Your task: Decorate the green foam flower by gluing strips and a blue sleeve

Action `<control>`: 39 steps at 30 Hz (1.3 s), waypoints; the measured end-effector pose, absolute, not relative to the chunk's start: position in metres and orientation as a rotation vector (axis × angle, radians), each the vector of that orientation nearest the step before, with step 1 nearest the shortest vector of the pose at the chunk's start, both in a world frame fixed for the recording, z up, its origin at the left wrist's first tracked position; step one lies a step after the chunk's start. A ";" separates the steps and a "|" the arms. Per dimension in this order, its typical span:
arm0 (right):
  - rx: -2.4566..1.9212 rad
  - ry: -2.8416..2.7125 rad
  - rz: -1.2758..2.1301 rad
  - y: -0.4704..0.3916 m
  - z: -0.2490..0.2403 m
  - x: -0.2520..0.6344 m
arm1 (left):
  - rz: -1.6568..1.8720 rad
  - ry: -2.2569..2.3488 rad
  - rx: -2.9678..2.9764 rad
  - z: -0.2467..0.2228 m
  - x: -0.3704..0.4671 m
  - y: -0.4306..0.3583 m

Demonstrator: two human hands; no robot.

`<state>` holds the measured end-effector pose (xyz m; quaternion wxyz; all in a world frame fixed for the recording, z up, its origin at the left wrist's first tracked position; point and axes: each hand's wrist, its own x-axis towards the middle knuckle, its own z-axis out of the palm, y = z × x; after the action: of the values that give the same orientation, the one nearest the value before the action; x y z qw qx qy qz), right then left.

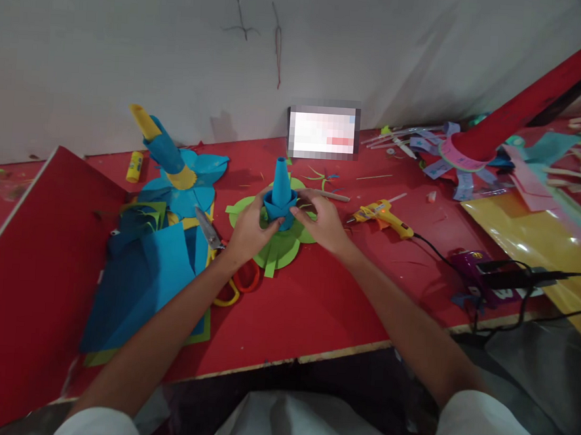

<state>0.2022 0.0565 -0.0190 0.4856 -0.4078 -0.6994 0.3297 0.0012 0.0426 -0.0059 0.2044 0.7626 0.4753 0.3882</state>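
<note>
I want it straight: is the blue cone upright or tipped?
Upright: the blue cone points narrow end up from the blue collar between the left hand and right hand.

On the pale wall (pixel 108 55) we see thin wires (pixel 244 27), and at its foot a bright, blurred-out screen (pixel 322 133). To our right, a red post (pixel 538 98) slants up from a pink band (pixel 464 162), while black cables (pixel 552 277) cross a purple packet (pixel 466 260) and a glossy yellow sheet (pixel 513 234); to our left, a yellow glue stick (pixel 135 166) stands upright.
</note>
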 end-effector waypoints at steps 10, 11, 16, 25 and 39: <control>-0.991 -1.716 0.788 0.057 -0.021 0.203 | 1.085 1.328 2.105 -0.005 0.001 0.042; -0.994 -1.719 0.790 0.057 -0.021 0.203 | 1.088 1.326 2.106 -0.005 0.001 0.042; -1.009 -1.701 0.771 0.054 -0.015 0.203 | 1.104 1.303 2.113 -0.005 0.001 0.042; -1.009 -1.683 0.780 0.052 -0.012 0.203 | 1.122 1.282 2.081 -0.003 0.002 0.041; -0.979 -1.740 0.767 0.052 -0.010 0.203 | 1.089 1.330 2.116 -0.004 0.000 0.040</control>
<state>0.2032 0.0525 -0.0103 0.4808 -0.4015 -0.7133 0.3144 -0.0003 0.0405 -0.0043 0.2061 0.7595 0.4774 0.3908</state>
